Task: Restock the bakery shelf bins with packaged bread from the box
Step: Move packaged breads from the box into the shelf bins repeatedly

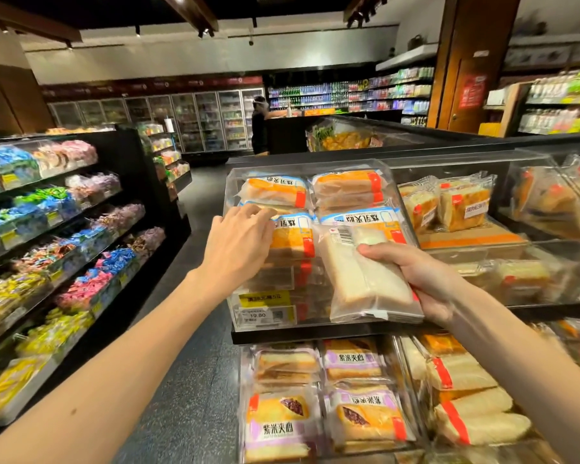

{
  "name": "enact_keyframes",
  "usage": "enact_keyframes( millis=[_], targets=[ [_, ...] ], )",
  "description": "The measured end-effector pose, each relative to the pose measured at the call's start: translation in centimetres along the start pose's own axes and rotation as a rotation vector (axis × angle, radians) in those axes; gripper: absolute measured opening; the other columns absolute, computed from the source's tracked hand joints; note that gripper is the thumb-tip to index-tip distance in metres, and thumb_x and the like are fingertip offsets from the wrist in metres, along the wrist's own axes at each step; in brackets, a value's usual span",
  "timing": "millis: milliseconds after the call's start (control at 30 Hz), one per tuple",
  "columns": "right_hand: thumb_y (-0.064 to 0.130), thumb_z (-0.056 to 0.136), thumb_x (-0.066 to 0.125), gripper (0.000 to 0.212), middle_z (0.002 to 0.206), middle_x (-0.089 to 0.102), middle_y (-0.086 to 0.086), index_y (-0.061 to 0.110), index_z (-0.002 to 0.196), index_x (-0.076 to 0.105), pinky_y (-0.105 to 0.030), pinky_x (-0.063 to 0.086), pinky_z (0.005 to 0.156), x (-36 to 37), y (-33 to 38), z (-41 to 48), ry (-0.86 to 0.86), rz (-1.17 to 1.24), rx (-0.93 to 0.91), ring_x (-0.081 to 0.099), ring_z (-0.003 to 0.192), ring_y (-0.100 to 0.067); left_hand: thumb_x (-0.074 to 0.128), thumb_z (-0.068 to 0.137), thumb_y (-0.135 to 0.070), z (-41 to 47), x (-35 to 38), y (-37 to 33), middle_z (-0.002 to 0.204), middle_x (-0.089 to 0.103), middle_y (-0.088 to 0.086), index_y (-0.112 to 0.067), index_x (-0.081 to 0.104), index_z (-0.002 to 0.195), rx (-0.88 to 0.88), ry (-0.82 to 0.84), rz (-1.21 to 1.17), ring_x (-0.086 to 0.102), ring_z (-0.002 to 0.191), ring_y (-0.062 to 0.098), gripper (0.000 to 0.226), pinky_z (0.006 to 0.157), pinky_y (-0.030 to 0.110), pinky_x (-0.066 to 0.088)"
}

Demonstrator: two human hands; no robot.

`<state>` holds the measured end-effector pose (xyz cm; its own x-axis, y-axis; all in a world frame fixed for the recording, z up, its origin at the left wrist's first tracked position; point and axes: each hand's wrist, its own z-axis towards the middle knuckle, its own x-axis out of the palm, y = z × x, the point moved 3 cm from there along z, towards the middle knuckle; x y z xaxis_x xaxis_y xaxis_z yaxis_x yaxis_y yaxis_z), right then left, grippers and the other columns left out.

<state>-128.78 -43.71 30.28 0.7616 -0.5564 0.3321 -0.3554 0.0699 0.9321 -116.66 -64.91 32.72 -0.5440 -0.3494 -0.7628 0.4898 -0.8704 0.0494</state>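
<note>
the clear bin (232, 187) looks near full, so the bread pack (365, 279), held just in front of the bin's right half, could jam on the stacked packs (345, 190) or slide back out over the bin's front wall if shoved in flat. its long axis runs steeply, barcode end up toward the bin's back, plain side to camera. right hand (426, 279) grips its lower right edge; left hand (238, 246) lies bent-fingered on packs at the bin's left, can't tell if pinching.
</note>
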Motion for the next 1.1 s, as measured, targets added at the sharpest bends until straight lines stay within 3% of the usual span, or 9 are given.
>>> enact_keyframes(
  millis=[200, 367, 500, 600, 700, 833, 900, 967, 1100],
  targets=[
    [0.017, 0.071, 0.069, 0.052, 0.088, 0.074, -0.015, 0.002, 0.121, 0.062, -0.031, 0.060, 0.053, 0.7, -0.9, -0.6, 0.011, 0.028, 0.059, 0.072, 0.067, -0.021, 0.052, 0.095, -0.032, -1.9, -0.9, -0.8, 0.127, 0.059, 0.005, -0.019, 0.061, 0.126, 0.183, -0.127, -0.147, 0.053, 0.119, 0.028, 0.035, 0.088, 0.045, 0.047],
    [0.008, 0.087, 0.048, 0.026, 0.066, 0.068, -0.013, -0.003, 0.085, 0.072, -0.023, 0.052, 0.041, 1.4, -1.2, -3.4, 0.176, 0.165, 0.110, 0.067, 0.049, -0.017, 0.073, 0.073, -0.023, -6.2, -4.1, -5.5, 0.149, 0.042, 0.006, -0.025, 0.042, 0.143, 0.548, 0.017, -0.518, 0.038, 0.140, 0.024, 0.077, 0.115, 0.038, 0.031],
    [0.006, 0.091, 0.047, 0.035, 0.070, 0.061, -0.007, 0.007, 0.065, 0.070, -0.024, 0.057, 0.061, 1.5, -4.5, -2.4, 0.218, -0.051, 0.194, 0.061, 0.057, -0.011, 0.072, 0.080, -0.019, -8.4, -4.3, -6.8, 0.127, 0.063, -0.001, -0.020, 0.063, 0.125, 0.576, 0.126, -0.812, 0.058, 0.121, 0.013, 0.046, 0.099, 0.035, 0.048],
    [0.008, 0.101, 0.047, 0.024, 0.077, 0.050, -0.002, 0.008, 0.082, 0.061, -0.019, 0.051, 0.077, 0.5, -9.1, -3.9, 0.075, -0.122, 0.317, 0.054, 0.061, -0.007, 0.080, 0.075, -0.015, -10.8, -2.5, -6.8, 0.100, 0.072, -0.011, -0.015, 0.074, 0.104, 0.428, 0.336, -1.013, 0.066, 0.093, 0.002, 0.029, 0.079, 0.022, 0.052],
    [0.027, 0.088, 0.064, 0.029, 0.093, 0.068, -0.018, 0.006, 0.104, 0.076, -0.033, 0.057, 0.068, 0.6, -12.1, -5.6, 0.163, -0.142, 0.491, 0.069, 0.076, -0.018, 0.071, 0.072, -0.029, -14.0, -0.1, -6.1, 0.091, 0.073, -0.013, -0.019, 0.076, 0.096, 0.186, 0.529, -1.177, 0.069, 0.085, 0.004, 0.027, 0.073, 0.025, 0.055],
    [0.051, 0.091, 0.050, 0.051, 0.121, 0.070, -0.013, 0.018, 0.125, 0.069, -0.040, 0.056, 0.091, -2.3, -16.0, -7.6, 0.020, -0.010, 0.346, 0.067, 0.111, -0.027, 0.086, 0.076, -0.017, -17.5, 3.5, -4.8, 0.078, 0.069, -0.025, -0.030, 0.072, 0.091, 0.009, 0.692, -1.246, 0.059, 0.072, -0.012, 0.024, 0.064, 0.012, 0.043],
    [0.069, 0.083, 0.055, 0.061, 0.122, 0.068, -0.011, 0.020, 0.115, 0.072, -0.045, 0.057, 0.086, -2.6, -17.1, -8.3, -0.013, 0.014, 0.320, 0.064, 0.111, -0.028, 0.089, 0.073, -0.027, -18.9, 5.5, -4.2, 0.084, 0.073, -0.017, -0.026, 0.074, 0.091, -0.109, 0.794, -1.279, 0.064, 0.077, -0.004, 0.023, 0.065, 0.017, 0.046],
    [0.057, 0.074, 0.077, 0.059, 0.110, 0.069, -0.011, 0.011, 0.110, 0.070, -0.050, 0.058, 0.084, -2.9, -18.5, -8.8, -0.025, -0.095, 0.287, 0.066, 0.101, -0.025, 0.093, 0.064, -0.036, -20.4, 7.7, -3.9, 0.093, 0.074, -0.011, -0.026, 0.074, 0.088, -0.227, 0.847, -1.262, 0.066, 0.087, 0.005, 0.032, 0.072, 0.023, 0.049],
    [0.008, 0.089, 0.069, 0.039, 0.109, 0.070, -0.024, -0.005, 0.123, 0.053, -0.040, 0.062, 0.072, -2.7, -20.5, -8.1, -0.180, -0.252, 0.264, 0.071, 0.088, -0.027, 0.091, 0.067, -0.023, -22.9, 9.4, -4.1, 0.109, 0.068, -0.004, -0.026, 0.063, 0.116, -0.647, 0.820, -1.267, 0.068, 0.090, 0.004, 0.056, 0.072, 0.017, 0.052]
  ],
)
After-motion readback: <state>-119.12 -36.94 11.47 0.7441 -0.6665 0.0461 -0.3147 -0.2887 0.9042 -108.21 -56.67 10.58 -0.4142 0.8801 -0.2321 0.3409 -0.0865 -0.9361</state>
